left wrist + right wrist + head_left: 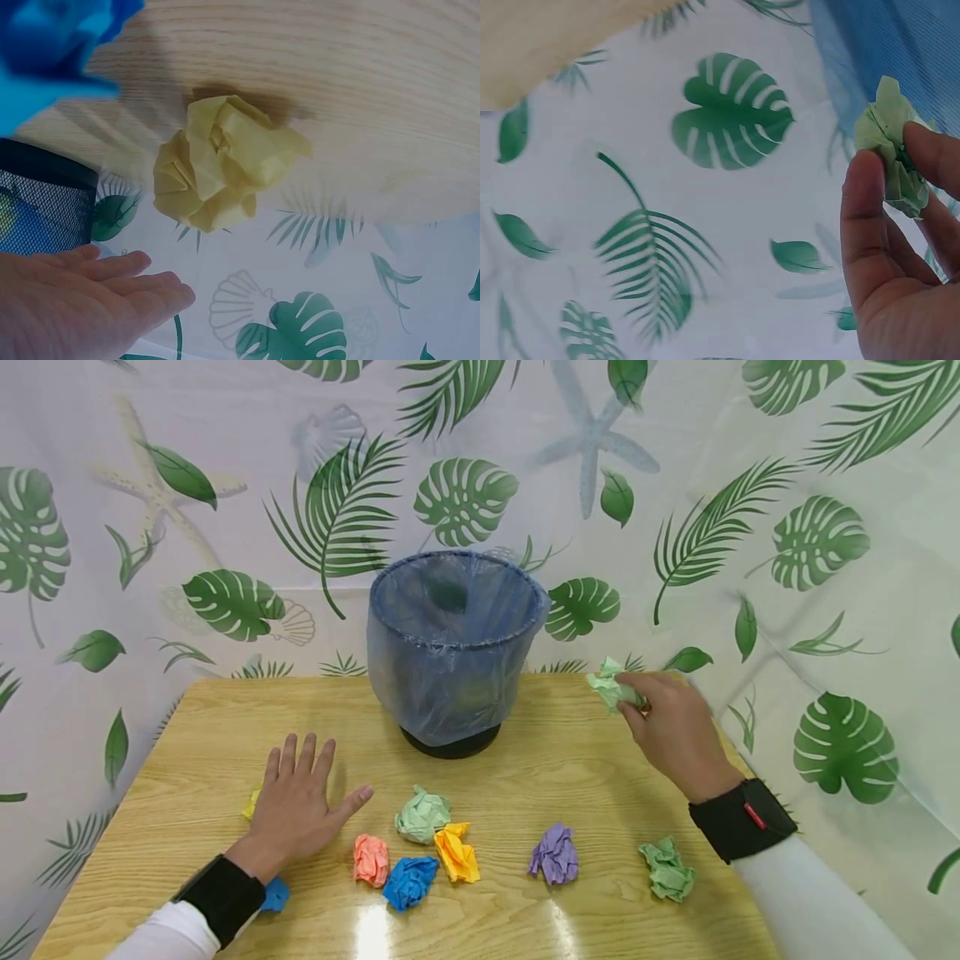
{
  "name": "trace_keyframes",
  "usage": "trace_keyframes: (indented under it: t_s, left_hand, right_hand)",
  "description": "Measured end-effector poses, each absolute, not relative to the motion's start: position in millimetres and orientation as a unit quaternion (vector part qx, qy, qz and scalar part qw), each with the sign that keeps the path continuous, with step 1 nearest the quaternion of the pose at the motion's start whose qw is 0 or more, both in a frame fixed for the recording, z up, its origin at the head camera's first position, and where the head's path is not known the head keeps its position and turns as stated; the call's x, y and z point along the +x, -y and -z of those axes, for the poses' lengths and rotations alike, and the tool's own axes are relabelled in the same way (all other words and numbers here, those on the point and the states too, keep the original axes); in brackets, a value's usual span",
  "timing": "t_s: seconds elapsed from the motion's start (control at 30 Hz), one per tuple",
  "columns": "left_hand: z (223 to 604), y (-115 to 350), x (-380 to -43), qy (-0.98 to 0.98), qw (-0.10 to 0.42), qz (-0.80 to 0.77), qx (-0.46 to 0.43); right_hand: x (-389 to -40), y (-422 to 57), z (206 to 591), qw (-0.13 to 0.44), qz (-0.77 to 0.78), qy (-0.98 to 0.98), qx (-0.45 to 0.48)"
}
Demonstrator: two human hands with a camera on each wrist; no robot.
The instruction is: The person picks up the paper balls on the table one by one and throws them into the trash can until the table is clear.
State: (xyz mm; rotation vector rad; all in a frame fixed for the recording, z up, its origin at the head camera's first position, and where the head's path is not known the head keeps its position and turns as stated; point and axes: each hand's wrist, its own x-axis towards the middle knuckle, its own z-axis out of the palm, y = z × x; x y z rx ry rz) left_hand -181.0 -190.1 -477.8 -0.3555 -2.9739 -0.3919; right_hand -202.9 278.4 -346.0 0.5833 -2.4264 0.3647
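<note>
Along the near part of the wood-grain table, a crumpled bright-blue paper ball is partly covered by the left wrist's black band. To its right lies a cluster: a second blue paper ball, a coral-pink paper ball, an orange-yellow crumpled sheet and a pale-green paper ball. A purple paper ball and a dull-green paper ball lie apart, farther right. A yellow paper ball is partly hidden by the left hand in the head view. Beyond stands a round bin in a translucent blue plastic liner, before a leaf-printed white sheet.

The left hand is back up, fingers straight, thumb spread wide; whether it touches the table I cannot tell. Farther off, the right hand is raised right of the bin, thumb and fingers pinching a light-green crumpled paper piece, clear of the liner.
</note>
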Motion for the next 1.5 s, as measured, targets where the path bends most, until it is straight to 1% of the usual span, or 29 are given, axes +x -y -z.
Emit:
trace_keyframes:
  t_s: [0.1,0.57,0.83,1.07,1.2,1.5]
  left_hand:
    - [478.0,190.1,-180.4,0.983,0.061,0.127,-0.119]
    - [475.1,188.3,-180.0,0.982,0.066,0.122,-0.125]
    - [476.9,188.3,-178.5,0.983,0.067,0.121,-0.123]
    - [477.1,188.3,-178.7,0.983,0.068,0.117,-0.121]
    - [477.3,188.2,-178.7,0.984,0.066,0.116,-0.121]
    - [474.7,188.3,-178.3,0.983,0.063,0.125,-0.120]
  right_hand:
    - [-208.5,-263.7,332.2,0.319,-0.141,0.907,0.237]
    - [-234.6,-214.7,287.9,0.329,-0.177,0.888,0.270]
    - [-254.6,-189.3,275.1,0.351,-0.195,0.868,0.292]
    - [-268.4,-165.7,274.5,0.355,-0.231,0.853,0.304]
    - [-274.4,-152.6,274.3,0.327,-0.245,0.863,0.296]
    - [-285.0,-133.5,267.4,0.211,-0.259,0.916,0.222]
